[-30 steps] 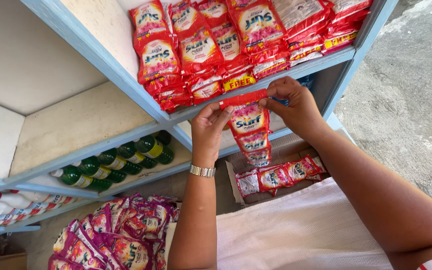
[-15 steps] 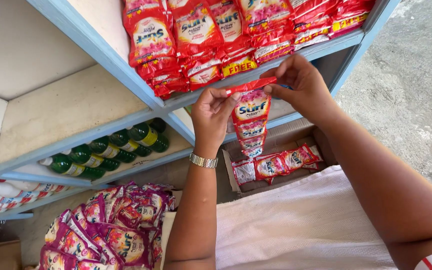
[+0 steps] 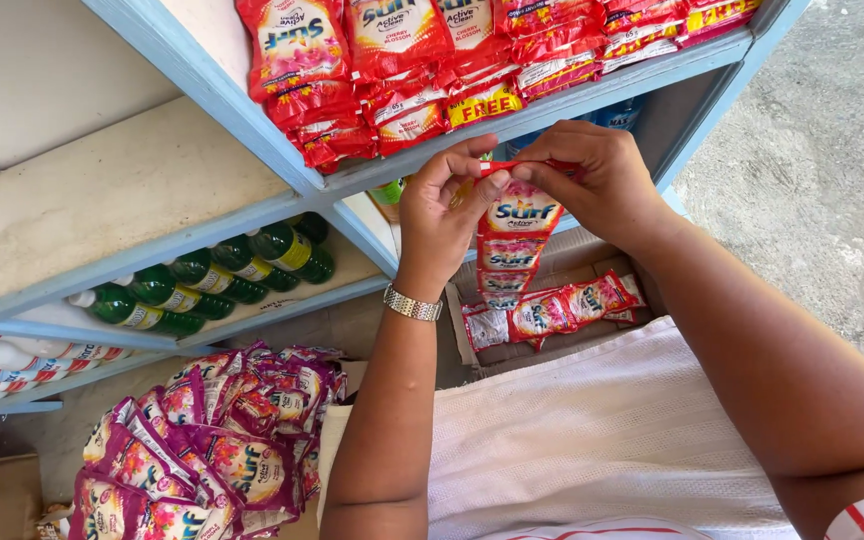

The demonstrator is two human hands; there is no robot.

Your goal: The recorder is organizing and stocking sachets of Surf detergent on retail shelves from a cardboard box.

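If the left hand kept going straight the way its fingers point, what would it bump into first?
Probably the blue shelf edge just above the left hand, then the red sachets stacked on it. Depth is hard to judge; the hand already pinches the hanging sachet strip.

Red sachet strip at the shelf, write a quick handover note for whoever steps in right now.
Left hand: pinching the top edge of the red sachet strip, metal watch on the wrist.
Right hand: pinching the same top edge from the other side.
Strip hangs down from both hands just below the blue shelf edge; its lower end trails into the cardboard box.
Done: rows of red sachets already hang along the upper shelf.
Left: this strip is not hung yet. A heap of purple sachets lies lower left; green bottles lie on the shelf beside.
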